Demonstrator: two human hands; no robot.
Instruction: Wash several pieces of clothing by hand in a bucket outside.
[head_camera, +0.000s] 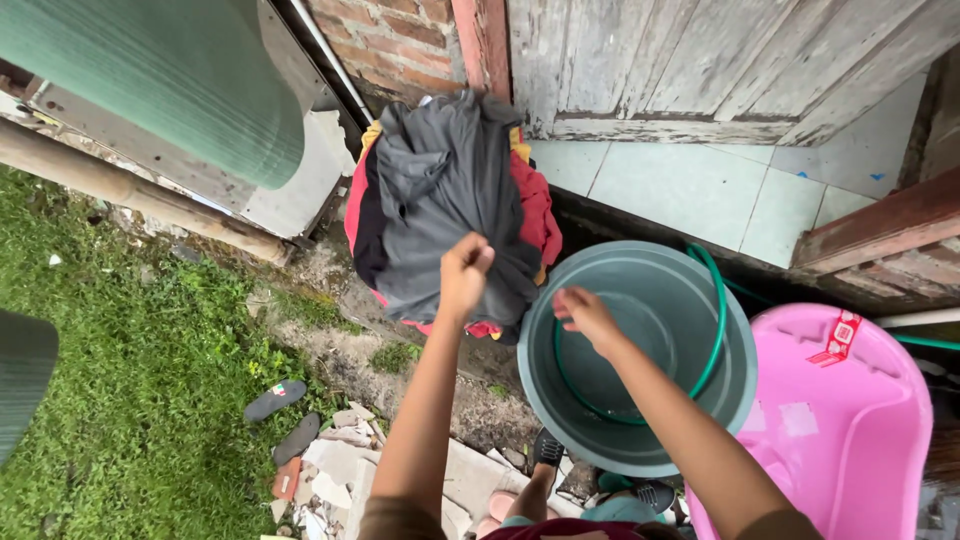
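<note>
Grey cloth (440, 200) tops a heap of red and yellow laundry (533, 210) piled on the ground by a brick wall (395, 40), seen from above. The left hand (465, 272) grips the grey cloth's lower edge, fingers (478, 256) curled shut around a fold. Just beside the heap stands a grey-green bucket (640, 440) with a green hose (712, 300) looped inside. The right hand (585, 315) hovers over the bucket's near rim, fingers loosely bent and holding nothing. A pink tub (840, 430) touches the bucket's right side. Grass (140, 370) lies to the left.
</note>
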